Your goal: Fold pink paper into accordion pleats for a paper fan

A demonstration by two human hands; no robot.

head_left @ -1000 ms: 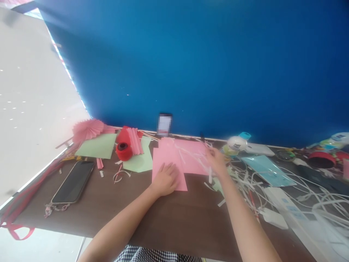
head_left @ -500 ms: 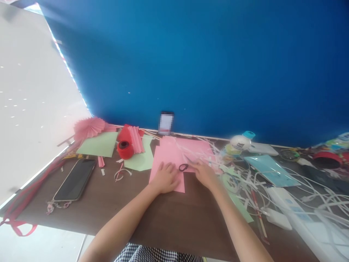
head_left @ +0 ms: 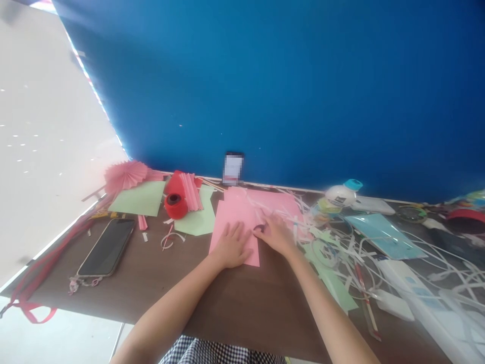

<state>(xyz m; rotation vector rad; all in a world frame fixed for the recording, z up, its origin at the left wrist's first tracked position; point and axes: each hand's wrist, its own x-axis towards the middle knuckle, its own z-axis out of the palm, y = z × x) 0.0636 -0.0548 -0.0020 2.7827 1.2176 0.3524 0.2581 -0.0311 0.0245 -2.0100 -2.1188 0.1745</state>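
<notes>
My left hand (head_left: 232,245) lies flat with its fingers spread on a pink sheet of paper (head_left: 235,212), pressing it to the desk. At the sheet's right edge, my right hand (head_left: 278,235) closes round a small pair of scissors (head_left: 259,228). Only part of the dark handle shows between thumb and forefinger, and the blades are hidden. More pink paper (head_left: 282,199) lies behind that hand, with thin pale paper strips strewn over it.
On the left are a phone (head_left: 107,247), a red tape roll (head_left: 176,205), green paper (head_left: 140,198) and a folded pink paper fan (head_left: 127,176). To the right stand a glue bottle (head_left: 339,196), a blue packet (head_left: 386,235), tangled white cables (head_left: 409,275) and a power strip (head_left: 401,280). A blue partition (head_left: 265,91) rises behind.
My right hand has moved slightly left and turned over the scissors, so the blade that showed earlier is now covered. My left hand stays on the pink sheet.
</notes>
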